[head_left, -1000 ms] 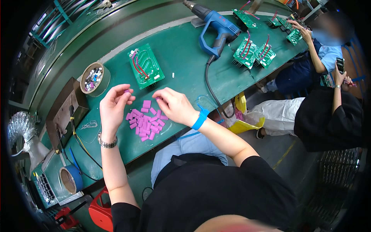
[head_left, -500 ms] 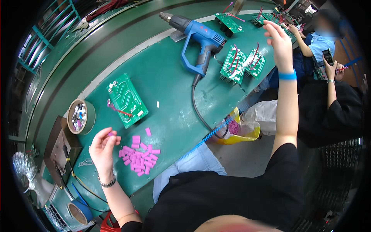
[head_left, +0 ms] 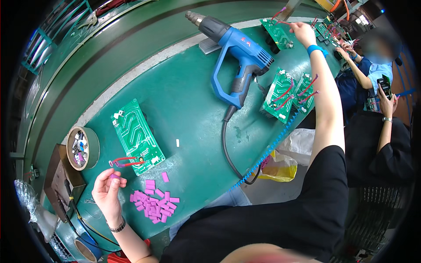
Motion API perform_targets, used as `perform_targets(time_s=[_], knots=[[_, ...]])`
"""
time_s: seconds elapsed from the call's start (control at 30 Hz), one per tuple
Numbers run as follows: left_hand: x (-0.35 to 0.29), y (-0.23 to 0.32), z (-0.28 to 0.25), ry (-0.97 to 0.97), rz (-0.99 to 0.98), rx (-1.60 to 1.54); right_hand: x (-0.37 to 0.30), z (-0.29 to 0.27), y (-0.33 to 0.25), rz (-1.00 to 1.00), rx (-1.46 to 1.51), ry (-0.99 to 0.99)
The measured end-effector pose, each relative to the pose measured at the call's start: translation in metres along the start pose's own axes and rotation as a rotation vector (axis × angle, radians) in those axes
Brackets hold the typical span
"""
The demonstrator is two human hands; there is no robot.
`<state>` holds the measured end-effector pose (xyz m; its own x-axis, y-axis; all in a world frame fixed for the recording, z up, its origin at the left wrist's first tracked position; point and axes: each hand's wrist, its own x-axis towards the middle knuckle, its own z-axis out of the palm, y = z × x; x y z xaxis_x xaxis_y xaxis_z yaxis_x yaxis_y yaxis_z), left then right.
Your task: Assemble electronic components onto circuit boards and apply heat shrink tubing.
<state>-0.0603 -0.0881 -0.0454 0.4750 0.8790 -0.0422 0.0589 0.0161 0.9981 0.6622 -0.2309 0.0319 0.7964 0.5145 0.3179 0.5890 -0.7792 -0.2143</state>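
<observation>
My left hand (head_left: 108, 193) is closed in a pinch on a short purple sleeve (head_left: 115, 176), beside a loose pile of similar purple sleeves (head_left: 153, 206) on the green table. Just beyond it lies a green circuit board (head_left: 137, 139) with red wires (head_left: 128, 162) whose ends carry purple sleeves. At the far right my right hand (head_left: 303, 34), with a blue band at the wrist, pinches a red wire of another circuit board (head_left: 278, 36); the fingertips are small here. A blue heat gun (head_left: 245, 50) lies between the hands, its nozzle pointing far left.
Two more circuit boards (head_left: 279, 94) sit right of the heat gun. A round tub (head_left: 95, 149) of small parts and a brown metal box (head_left: 57, 171) stand at left. The gun's black cord (head_left: 224, 147) and a blue coiled cord (head_left: 267, 153) cross the front edge. Co-workers (head_left: 377, 79) are at right.
My right hand has gone from open in the air to pinching the far board's red wire. My left hand still pinches the sleeve. The view has shifted slightly.
</observation>
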Motion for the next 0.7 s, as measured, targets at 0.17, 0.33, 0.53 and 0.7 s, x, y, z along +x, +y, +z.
perform_targets(time_s=[0.17, 0.33, 0.53, 0.7], knots=[[-0.004, 0.003, 0.004, -0.024, 0.005, -0.01, 0.001, -0.068, -0.026, -0.092, 0.068, 0.017], [-0.007, 0.007, 0.007, -0.06, 0.033, -0.014, -0.016, -0.132, -0.039, -0.251, 0.184, 0.108], [-0.012, 0.007, 0.003, -0.059, 0.046, -0.059, -0.088, -0.213, -0.109, -0.399, 0.326, 0.149], [-0.016, 0.012, 0.006, -0.124, 0.056, -0.089, -0.134, -0.241, -0.145, -0.643, 0.404, -0.057]])
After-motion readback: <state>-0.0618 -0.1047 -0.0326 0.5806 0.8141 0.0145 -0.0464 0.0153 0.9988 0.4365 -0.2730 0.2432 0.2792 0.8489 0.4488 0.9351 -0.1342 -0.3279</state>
